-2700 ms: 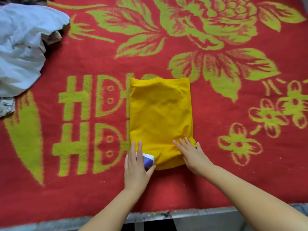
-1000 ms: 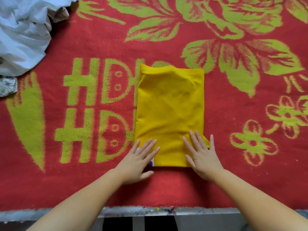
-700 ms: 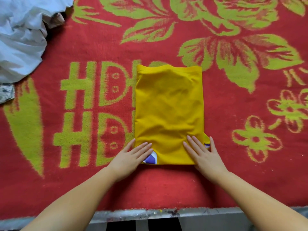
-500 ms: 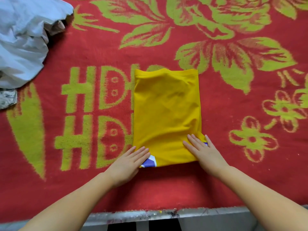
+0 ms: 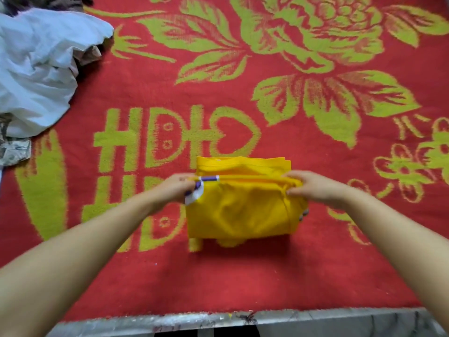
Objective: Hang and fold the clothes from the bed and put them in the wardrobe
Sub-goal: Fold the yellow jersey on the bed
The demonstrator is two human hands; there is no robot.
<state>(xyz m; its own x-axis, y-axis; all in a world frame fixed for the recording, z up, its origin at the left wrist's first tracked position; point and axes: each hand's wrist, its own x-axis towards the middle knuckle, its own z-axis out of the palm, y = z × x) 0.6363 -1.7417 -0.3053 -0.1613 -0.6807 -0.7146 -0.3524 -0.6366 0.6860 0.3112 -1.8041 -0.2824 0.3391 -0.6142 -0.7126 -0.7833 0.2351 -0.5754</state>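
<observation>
Yellow shirt (image 5: 243,205): folded into a compact block, lying on the red blanket (image 5: 243,276) near the bed's front edge, directly between the two hands. Its near half is doubled over toward the far edge, which shows as a stacked yellow band just beyond the fingers. A purple and white trim piece shows at the left corner, and a small bit of the same colours peeks out at the lower right side.

Left hand (image 5: 178,188): fingers curled, pinching the left corner of the raised fold where the trim sits.

Right hand (image 5: 313,187): fingers curled, pinching the right corner of the same fold; a yellow seam runs down the cloth just below it.

Both forearms reach in from the near edge, one on each side of the shirt.

Red blanket: green flower and letter pattern, covering the bed.

Pale blue cloth (image 5: 41,66): crumpled heap at the far left, well apart from the shirt.

Patterned cloth (image 5: 14,152): small piece just beneath the heap at the left edge.
</observation>
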